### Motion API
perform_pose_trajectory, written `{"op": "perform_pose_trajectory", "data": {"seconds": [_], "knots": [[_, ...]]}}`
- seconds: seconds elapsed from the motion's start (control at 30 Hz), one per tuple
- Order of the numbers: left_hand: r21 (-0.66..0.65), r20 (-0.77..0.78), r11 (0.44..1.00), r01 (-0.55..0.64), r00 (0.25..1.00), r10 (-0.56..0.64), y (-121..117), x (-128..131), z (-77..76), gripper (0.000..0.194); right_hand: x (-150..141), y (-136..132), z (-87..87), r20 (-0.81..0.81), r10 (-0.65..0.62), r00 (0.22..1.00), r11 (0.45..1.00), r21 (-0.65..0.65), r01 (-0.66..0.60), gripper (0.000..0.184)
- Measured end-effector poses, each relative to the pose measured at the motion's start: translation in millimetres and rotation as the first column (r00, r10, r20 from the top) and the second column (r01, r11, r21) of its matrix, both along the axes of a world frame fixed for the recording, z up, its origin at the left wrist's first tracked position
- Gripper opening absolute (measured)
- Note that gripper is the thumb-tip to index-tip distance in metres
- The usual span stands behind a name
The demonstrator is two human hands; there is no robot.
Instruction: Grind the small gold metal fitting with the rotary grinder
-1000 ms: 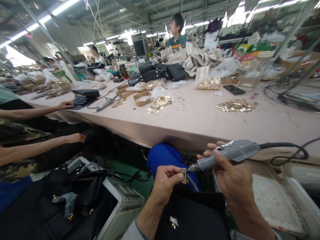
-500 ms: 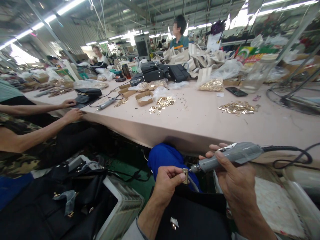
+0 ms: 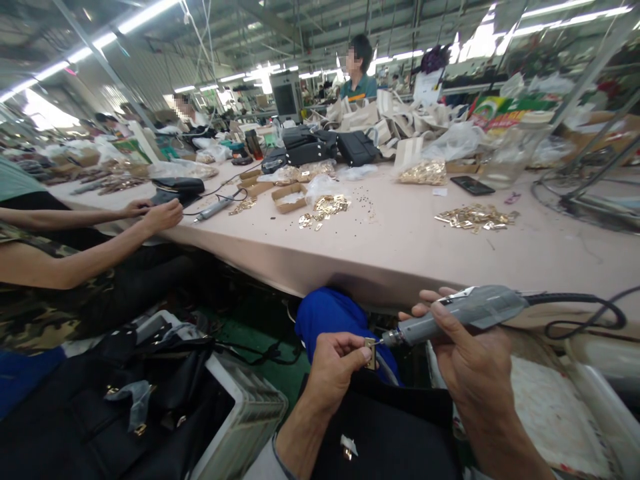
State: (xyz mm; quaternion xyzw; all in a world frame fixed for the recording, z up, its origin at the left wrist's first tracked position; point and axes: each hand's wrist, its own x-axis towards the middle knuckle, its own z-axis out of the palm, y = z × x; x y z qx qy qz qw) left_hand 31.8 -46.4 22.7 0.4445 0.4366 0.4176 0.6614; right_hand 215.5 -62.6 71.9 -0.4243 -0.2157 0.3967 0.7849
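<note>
Pinched between the thumb and fingers of my left hand point(image 3: 333, 370) is a small gold metal plate point(image 3: 371, 353) with holes in it. My right hand point(image 3: 473, 363) is wrapped round a grey electric screwdriver point(image 3: 450, 317), held almost level. Its bit points left and meets the upper part of the plate; whether a screw sits at the tip is too small to tell. A black bag piece point(image 3: 390, 433) lies on my lap below both hands, with a gold fitting point(image 3: 349, 448) partly under a white scrap.
The table point(image 3: 400, 247) holds gold plate piles point(image 3: 475, 217), a small cardboard box point(image 3: 289, 198), a phone point(image 3: 473, 185) and another screwdriver point(image 3: 219, 205). A crate point(image 3: 245, 413) with black bags point(image 3: 100, 407) stands at left. A co-worker's hand point(image 3: 167, 215) is near a black bag point(image 3: 177, 189).
My hands, the plate and the screwdriver have hardly moved. The co-worker's nearer hand has lifted and shifted right, toward the black bag on the table.
</note>
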Motion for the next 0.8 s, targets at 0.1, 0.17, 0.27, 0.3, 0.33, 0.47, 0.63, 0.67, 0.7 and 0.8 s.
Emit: {"op": "perform_pose_trajectory", "data": {"seconds": [0.1,0.17,0.27,0.3,0.33,0.47,0.63,0.67,0.7,0.8], "knots": [[-0.013,0.043,1.000,0.013,0.999,-0.013,0,0,3.3,0.023,0,-1,0.8,0.006,0.002,1.000,1.000,-0.005,-0.002,0.051],[-0.026,0.063,1.000,0.014,0.998,-0.013,-1,1,4.3,0.024,0,-3,1.5,0.026,0.002,1.000,1.000,0.002,-0.002,0.050],[-0.044,0.089,0.999,0.012,0.996,-0.008,0,1,3.5,0.022,1,-5,1.4,0.080,0.016,0.997,1.000,0.020,-0.017,0.050],[-0.050,0.099,0.999,0.012,0.995,-0.007,0,2,2.8,0.021,1,-6,1.0,0.100,0.021,0.995,0.999,0.023,-0.023,0.050],[-0.057,0.104,0.998,0.011,0.995,-0.005,0,2,2.2,0.021,1,-6,0.5,0.120,0.022,0.993,0.999,0.026,-0.026,0.049],[-0.059,0.083,0.998,0.001,0.997,0.004,2,4,1.5,0.021,0,-9,-1.2,0.221,0.002,0.975,0.999,0.041,-0.011,0.046],[-0.077,0.069,0.997,-0.015,0.997,0.020,2,7,2.4,0.020,-4,-11,0.1,0.327,-0.011,0.945,0.998,0.063,-0.010,0.044],[-0.082,0.070,0.996,-0.017,0.997,0.023,3,7,2.2,0.020,-4,-12,0.5,0.337,-0.017,0.941,0.998,0.068,-0.007,0.043],[-0.085,0.069,0.996,-0.019,0.997,0.025,3,7,1.7,0.020,-4,-12,0.8,0.343,-0.019,0.939,0.998,0.068,-0.005,0.043],[-0.085,0.064,0.996,-0.021,0.998,0.027,3,7,-0.5,0.020,-3,-12,0.7,0.341,-0.011,0.940,0.999,0.050,-0.007,0.044]]}}
